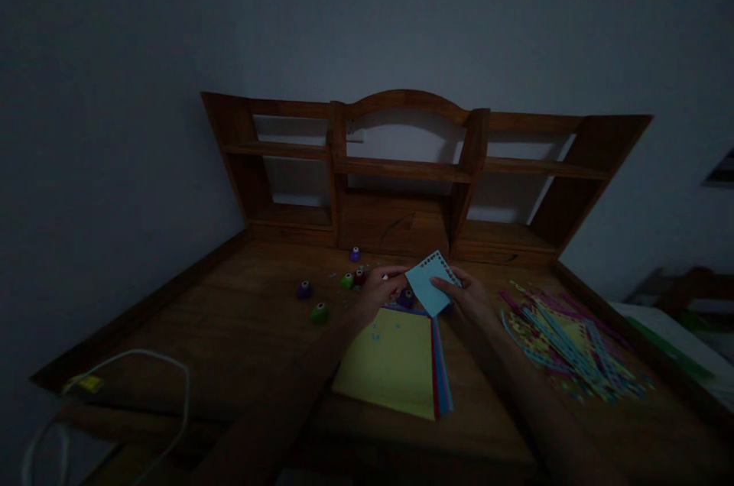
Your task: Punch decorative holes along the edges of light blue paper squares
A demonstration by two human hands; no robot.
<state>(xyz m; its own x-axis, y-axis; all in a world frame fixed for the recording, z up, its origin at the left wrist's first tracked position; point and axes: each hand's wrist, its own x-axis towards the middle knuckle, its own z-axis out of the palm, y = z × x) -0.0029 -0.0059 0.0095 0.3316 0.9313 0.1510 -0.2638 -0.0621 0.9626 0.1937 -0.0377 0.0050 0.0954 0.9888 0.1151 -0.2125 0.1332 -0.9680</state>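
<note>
My right hand grips a light blue sheet of paper, thumb on top and fingers beneath. Small punched holes run along two of its edges, meeting at the top corner. My left hand is closed at the paper's left corner, fingers curled; a small white spot shows among them, but what it holds is unclear. Just under the hands is a dark purple craft punch. Left of my left hand sit a red punch and a green punch. Below lies a stack of coloured paper, yellow on top, bearing tiny blue scraps.
More punches stand to the left: a purple one, a green one and a violet one farther back. A heap of punched paper strips covers the desk's right. A wooden shelf rises behind; a white cable hangs front left.
</note>
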